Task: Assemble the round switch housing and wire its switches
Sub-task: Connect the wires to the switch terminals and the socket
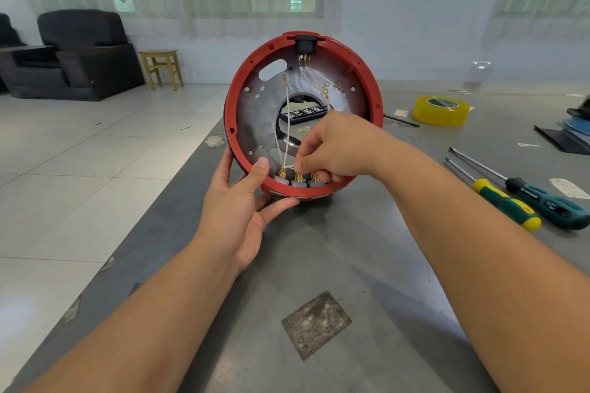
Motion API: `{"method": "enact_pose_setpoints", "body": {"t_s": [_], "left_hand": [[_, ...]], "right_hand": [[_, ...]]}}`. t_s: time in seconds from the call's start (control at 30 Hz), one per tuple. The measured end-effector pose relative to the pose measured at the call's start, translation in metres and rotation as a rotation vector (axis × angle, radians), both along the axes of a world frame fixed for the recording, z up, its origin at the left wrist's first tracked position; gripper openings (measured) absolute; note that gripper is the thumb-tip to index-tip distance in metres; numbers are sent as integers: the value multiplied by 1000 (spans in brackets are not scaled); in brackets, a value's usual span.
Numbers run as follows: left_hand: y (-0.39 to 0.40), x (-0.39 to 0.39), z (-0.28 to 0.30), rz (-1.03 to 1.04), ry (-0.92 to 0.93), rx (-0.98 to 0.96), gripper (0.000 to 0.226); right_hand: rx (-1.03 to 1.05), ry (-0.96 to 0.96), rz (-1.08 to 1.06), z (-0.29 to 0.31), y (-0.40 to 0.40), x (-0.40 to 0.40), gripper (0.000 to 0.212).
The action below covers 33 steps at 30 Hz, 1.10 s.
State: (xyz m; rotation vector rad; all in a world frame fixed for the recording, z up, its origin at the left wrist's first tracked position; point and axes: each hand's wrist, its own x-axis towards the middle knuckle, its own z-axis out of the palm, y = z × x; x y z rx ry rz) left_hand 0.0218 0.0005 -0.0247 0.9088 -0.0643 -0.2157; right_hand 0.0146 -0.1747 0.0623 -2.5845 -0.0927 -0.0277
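A round red switch housing [367, 80] with a grey metal plate inside stands on edge on the grey table, its open side facing me. My left hand [242, 201] grips its lower left rim, thumb on the inside. Three grey switches [298, 181] with brass terminals sit along the bottom rim. My right hand [332, 147] pinches a white wire [287, 112] just above the middle switch. More white wires with brass ring lugs run up to a black socket [305, 43] at the top of the housing.
Two green-handled screwdrivers [510, 198] lie to the right on the table [319, 265]. A yellow tape roll [442, 110] sits at the back right beside dark and blue items at the right edge. A black bit case shows through the housing's central hole. The table's left edge drops to tiled floor.
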Motion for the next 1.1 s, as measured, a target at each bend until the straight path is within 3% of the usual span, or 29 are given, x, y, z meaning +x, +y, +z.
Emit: {"method": "enact_pose_setpoints", "body": {"t_s": [0.2,0.7,0.9,1.1], "left_hand": [[1,0,1,10,6,-14,65],[0,3,-3,14,20,-30,54],[4,5,-2,8,0,-6,64],[8,9,0,16,38,59,54]], "right_hand": [[-131,-40,11,2,4,-1,9],[-70,-6,-14,-3,7,-1,7],[-36,31,-9,3,4,-6,6],[-151,-39,-63,11,-8,-8,9]]}}
